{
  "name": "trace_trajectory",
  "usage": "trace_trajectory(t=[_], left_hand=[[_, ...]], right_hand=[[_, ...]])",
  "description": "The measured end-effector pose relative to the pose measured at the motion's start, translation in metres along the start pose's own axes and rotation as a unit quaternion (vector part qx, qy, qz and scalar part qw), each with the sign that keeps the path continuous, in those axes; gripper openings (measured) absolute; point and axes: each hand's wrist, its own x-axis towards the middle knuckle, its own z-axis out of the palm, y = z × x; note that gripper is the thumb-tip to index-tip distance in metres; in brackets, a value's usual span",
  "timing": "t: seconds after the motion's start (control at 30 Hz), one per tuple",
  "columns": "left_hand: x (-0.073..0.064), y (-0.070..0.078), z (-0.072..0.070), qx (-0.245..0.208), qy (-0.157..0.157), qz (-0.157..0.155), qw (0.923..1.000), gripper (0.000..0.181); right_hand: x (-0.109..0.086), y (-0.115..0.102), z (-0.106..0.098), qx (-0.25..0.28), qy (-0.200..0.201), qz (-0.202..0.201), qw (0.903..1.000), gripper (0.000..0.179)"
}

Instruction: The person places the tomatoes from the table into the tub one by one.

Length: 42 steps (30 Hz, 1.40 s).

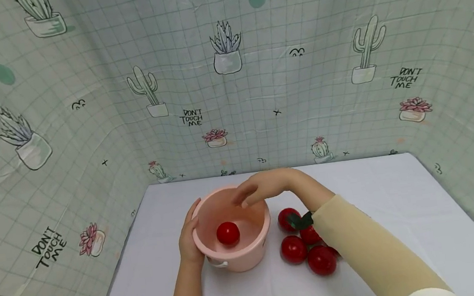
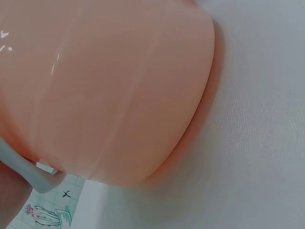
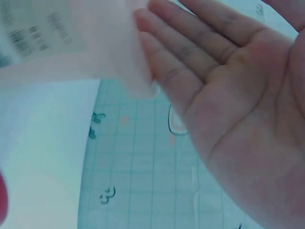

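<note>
A pink bucket (image 1: 246, 259) with a white handle (image 1: 219, 264) stands on the white table, tilted slightly in view. My left hand (image 1: 189, 240) grips its left side at the rim. One shiny red ball (image 1: 228, 234) lies inside on the bottom. Over the bucket's right rim reaches my right hand (image 1: 264, 187), fingers extended above the opening and holding nothing. The right wrist view shows the palm (image 3: 248, 105) and straight fingers beside the blurred bucket wall (image 3: 114, 52). Only the bucket's outer wall (image 2: 114, 95) fills the left wrist view.
Several more red balls (image 1: 293, 249) lie clustered right of the bucket, partly hidden under my right forearm (image 1: 373, 244). The white table (image 1: 146, 273) ends at a printed cloth backdrop (image 1: 266, 92) behind and at both sides.
</note>
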Motion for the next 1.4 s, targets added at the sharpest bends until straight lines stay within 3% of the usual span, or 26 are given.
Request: trace_trajectory(t=[0.13,0.27,0.43,0.63,0.77,0.97,1.17,1.4], left_hand=[[0.001,-0.002,0.000,0.006,0.003,0.003,1.0000,0.052],[0.002,-0.003,0.001,0.004,0.012,0.007,0.9999,0.053],[0.005,-0.002,0.001,-0.013,0.023,0.014,0.9996,0.054],[0.014,0.000,0.001,-0.030,0.018,0.018,0.9992,0.054],[0.024,0.000,0.001,-0.038,0.019,0.013,0.9990,0.055],[0.038,-0.004,0.006,-0.037,0.024,0.006,0.9990,0.054],[0.046,-0.006,0.012,-0.050,0.015,-0.003,0.9986,0.052],[0.051,-0.010,0.014,-0.055,0.001,0.001,0.9985,0.055]], right_hand=[[-0.029,0.013,0.011,0.043,0.058,-0.019,0.9972,0.048],[-0.067,0.035,0.027,0.060,0.137,-0.022,0.9886,0.045],[-0.115,0.073,0.056,0.076,0.237,0.000,0.9685,0.045],[-0.156,0.112,0.098,0.090,0.318,0.049,0.9428,0.055],[-0.168,0.129,0.126,0.103,0.337,0.080,0.9324,0.062],[-0.175,0.147,0.157,0.131,0.338,0.107,0.9260,0.075],[-0.178,0.159,0.175,0.140,0.337,0.127,0.9225,0.083],[-0.181,0.165,0.185,0.144,0.345,0.118,0.9199,0.078]])
